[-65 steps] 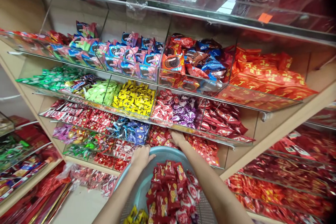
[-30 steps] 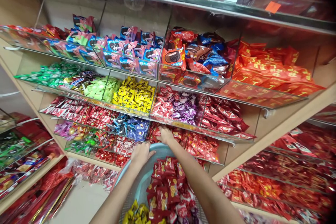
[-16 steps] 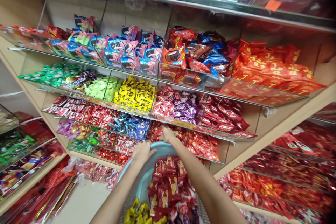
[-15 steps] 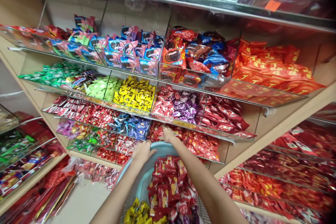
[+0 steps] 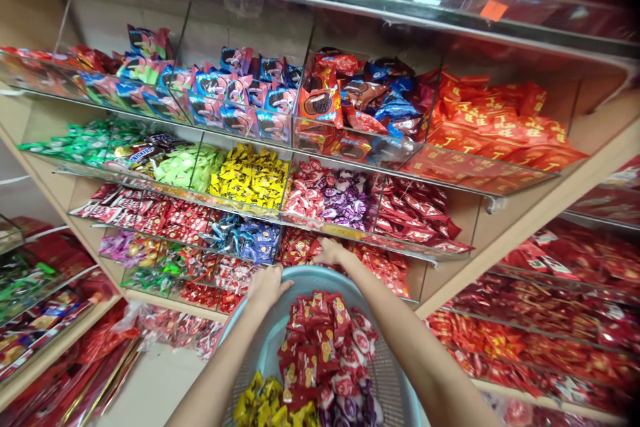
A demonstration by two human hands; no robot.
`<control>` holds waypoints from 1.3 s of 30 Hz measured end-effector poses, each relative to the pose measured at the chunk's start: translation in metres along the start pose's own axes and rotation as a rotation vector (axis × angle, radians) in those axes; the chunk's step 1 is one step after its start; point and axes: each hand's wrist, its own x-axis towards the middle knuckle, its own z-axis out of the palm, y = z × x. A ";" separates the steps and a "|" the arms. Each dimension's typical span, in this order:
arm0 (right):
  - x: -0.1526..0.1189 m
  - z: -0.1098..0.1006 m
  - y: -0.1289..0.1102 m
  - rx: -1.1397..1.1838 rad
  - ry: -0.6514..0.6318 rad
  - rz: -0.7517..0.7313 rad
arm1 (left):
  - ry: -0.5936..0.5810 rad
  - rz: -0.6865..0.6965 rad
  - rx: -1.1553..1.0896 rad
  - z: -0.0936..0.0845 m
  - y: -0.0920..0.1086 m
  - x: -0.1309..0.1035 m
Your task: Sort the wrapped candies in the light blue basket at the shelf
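My left hand [image 5: 267, 288] is closed on the far left rim of a light blue plastic basket [image 5: 403, 373]. Inside it lie dark red candy packets [image 5: 315, 353], yellow-wrapped candies [image 5: 260, 403], and red-and-white and purple twist-wrapped candies [image 5: 353, 407]. Beyond the rim, my right hand [image 5: 332, 252] reaches to a low shelf compartment of dark red wrapped candies [image 5: 299, 245]. Its fingers curl down at these candies; whatever is between the fingertips is too small to make out.
Clear shelf fronts and dividers separate the candy compartments. Yellow candies [image 5: 250, 177] and purple ones [image 5: 345, 200] lie on the shelf above my right hand. Higher up are packaged cookies [image 5: 320, 105] and orange-red packets [image 5: 493, 123]. More candy shelves stand at both sides.
My right hand has shifted slightly right among the dark red candies. The view has moved a little, and more of the basket's right side shows. My left hand stays on the rim.
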 end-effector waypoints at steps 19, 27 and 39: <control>-0.168 0.091 -0.006 0.311 0.328 0.210 | -0.013 0.017 0.041 -0.003 0.001 -0.001; -0.179 0.114 -0.010 0.111 0.354 0.253 | -0.014 0.015 0.043 -0.004 0.002 -0.001; -0.180 0.118 -0.007 0.131 0.437 0.224 | -0.028 0.008 0.023 -0.001 0.001 0.001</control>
